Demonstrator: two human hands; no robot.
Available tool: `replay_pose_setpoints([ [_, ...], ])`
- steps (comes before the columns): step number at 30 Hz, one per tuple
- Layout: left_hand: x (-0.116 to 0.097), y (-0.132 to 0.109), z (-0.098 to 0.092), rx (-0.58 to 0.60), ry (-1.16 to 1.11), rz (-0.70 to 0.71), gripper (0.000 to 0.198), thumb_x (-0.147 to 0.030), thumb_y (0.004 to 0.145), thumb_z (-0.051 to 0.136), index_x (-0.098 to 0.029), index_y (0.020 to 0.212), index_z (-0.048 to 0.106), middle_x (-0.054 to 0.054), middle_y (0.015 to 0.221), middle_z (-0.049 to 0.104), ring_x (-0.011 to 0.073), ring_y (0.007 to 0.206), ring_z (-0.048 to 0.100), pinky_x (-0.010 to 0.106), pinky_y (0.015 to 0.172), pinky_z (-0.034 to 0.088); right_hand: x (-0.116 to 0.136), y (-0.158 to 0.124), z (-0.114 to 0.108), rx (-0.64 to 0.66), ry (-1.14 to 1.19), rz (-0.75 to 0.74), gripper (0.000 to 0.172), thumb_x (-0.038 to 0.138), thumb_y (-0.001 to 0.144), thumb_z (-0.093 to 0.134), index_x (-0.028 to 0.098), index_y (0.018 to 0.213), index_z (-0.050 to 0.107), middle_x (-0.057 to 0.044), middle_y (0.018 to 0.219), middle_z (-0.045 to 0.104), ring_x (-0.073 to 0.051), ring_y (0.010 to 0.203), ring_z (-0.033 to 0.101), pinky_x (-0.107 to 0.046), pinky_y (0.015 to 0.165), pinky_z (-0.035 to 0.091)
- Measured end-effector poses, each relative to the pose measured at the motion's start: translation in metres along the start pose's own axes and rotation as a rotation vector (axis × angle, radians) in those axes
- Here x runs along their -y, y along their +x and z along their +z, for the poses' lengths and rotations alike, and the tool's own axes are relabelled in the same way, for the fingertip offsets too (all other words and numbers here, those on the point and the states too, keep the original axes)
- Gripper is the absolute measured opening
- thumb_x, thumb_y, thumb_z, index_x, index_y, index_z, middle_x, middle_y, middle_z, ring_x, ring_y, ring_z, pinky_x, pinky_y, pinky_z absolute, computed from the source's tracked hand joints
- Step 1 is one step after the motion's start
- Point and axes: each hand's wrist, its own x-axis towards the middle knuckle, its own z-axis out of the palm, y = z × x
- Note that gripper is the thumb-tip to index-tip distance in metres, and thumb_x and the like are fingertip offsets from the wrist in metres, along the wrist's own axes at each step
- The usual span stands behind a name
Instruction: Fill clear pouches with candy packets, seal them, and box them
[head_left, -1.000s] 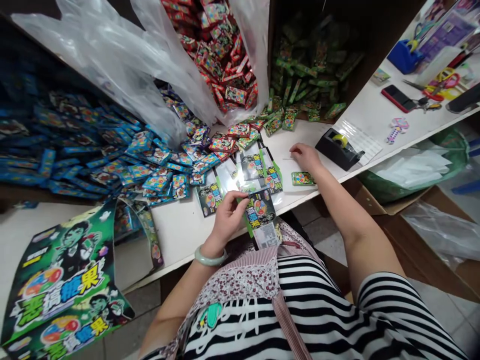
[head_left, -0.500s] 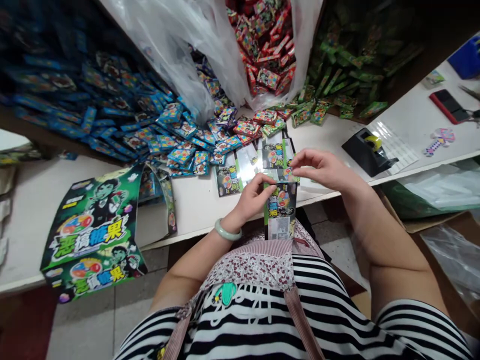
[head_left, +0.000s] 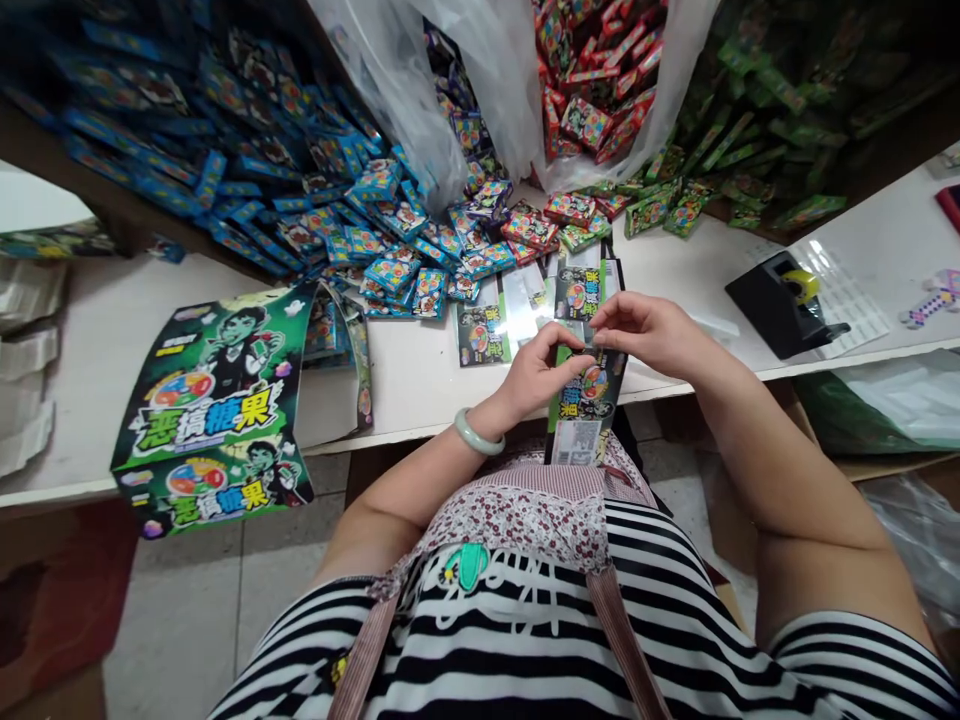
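The white counter (head_left: 409, 395) spans the view, carrying most of the things. Blue packs (head_left: 315, 230) form the biggest heap, spilling forward from the upper left. A person in a striped top (head_left: 480, 670) and flowered apron (head_left: 517, 525) is close against the front edge. Plastic bags (head_left: 405, 100) hang at the back; between their folds lie red packs (head_left: 589, 125), with green packs (head_left: 651, 211) to the right of them. A green and black box (head_left: 202, 400) lies on the counter at left, its open end facing right, with blue packs inside. At right is a black tape dispenser (head_left: 772, 305), beside a clear sheet.

The left hand (head_left: 536, 375) keeps a narrow grip, holding a packet (head_left: 585, 405) between thumb and fingers. The right hand (head_left: 645, 330) is at the packet's upper end, fingers bent, just beside the left fingertips; whether its grip closes on anything, I cannot tell. The packet lies at the front edge, its lower end over the apron. Similar packets (head_left: 480, 335) lie flat behind it. A pale bracelet (head_left: 478, 432) circles the left wrist.
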Motion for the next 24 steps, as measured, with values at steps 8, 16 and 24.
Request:
replay_pose_setpoints([
  [8, 0.007, -0.002, 0.007, -0.118, 0.129, 0.145, 0.019, -0.030, 0.089, 0.071, -0.020, 0.091, 0.055, -0.001, 0.085, 0.061, 0.0122, 0.079, 0.059, 0.025, 0.074, 0.049, -0.002, 0.004, -0.001, 0.014, -0.025, 0.043, 0.028, 0.034, 0.071, 0.084, 0.020, 0.085, 0.064, 0.002, 0.072, 0.063, -0.012, 0.068, 0.057, -0.029, 0.066, 0.049],
  [16, 0.001, 0.002, -0.004, 0.132, 0.204, 0.326, 0.022, -0.027, 0.096, 0.059, -0.023, 0.117, 0.063, 0.006, 0.107, 0.070, 0.0177, 0.098, 0.066, 0.034, 0.089, 0.053, -0.024, 0.017, 0.004, 0.291, 0.251, 0.281, 0.025, 0.027, 0.070, 0.080, 0.021, 0.091, 0.066, -0.001, 0.085, 0.070, -0.015, 0.078, 0.065, -0.029, 0.072, 0.054],
  [24, 0.018, -0.011, -0.040, -0.112, 0.279, 0.000, 0.014, -0.029, 0.086, 0.063, -0.021, 0.097, 0.065, 0.001, 0.089, 0.066, 0.0155, 0.081, 0.062, 0.027, 0.074, 0.050, -0.041, -0.032, -0.100, -0.297, -0.679, 0.057, 0.049, 0.014, 0.079, 0.062, 0.019, 0.128, 0.062, -0.012, 0.126, 0.069, -0.029, 0.118, 0.061, -0.048, 0.106, 0.046],
])
